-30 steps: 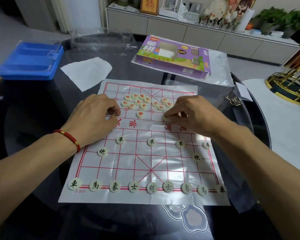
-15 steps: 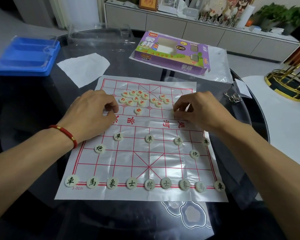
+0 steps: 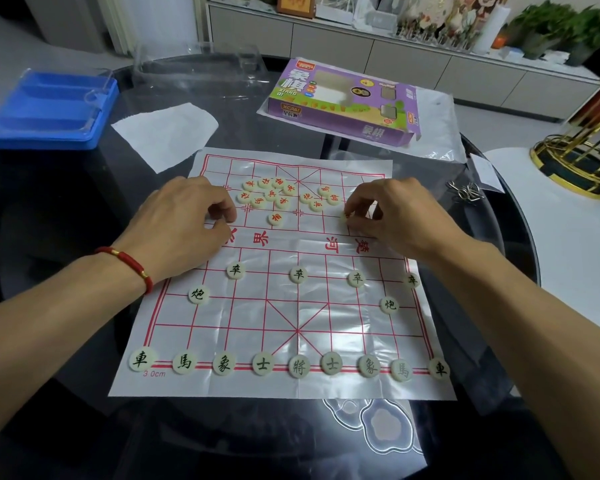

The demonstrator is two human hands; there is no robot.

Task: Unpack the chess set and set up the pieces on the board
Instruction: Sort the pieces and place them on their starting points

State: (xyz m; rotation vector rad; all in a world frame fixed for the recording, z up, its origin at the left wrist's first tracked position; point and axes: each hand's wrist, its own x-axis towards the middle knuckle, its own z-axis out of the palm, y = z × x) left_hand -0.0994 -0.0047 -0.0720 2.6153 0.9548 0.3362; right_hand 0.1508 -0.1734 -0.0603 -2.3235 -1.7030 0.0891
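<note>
Lying flat, board (image 3: 284, 306); black-lettered pieces (image 3: 298, 366) ranked; red-lettered pieces (image 3: 274, 195) heaped.

Your board (image 3: 281, 317) is a creased plastic sheet with a red grid, lying flat on the surface. The black-lettered pieces (image 3: 298, 366) already stand in order along its near rows. The red-lettered pieces (image 3: 271, 196) lie in a loose cluster on the far half, one (image 3: 276, 218) just nearer than the rest. The purple box (image 3: 343, 98) lies beyond the board, to the far right.
</note>
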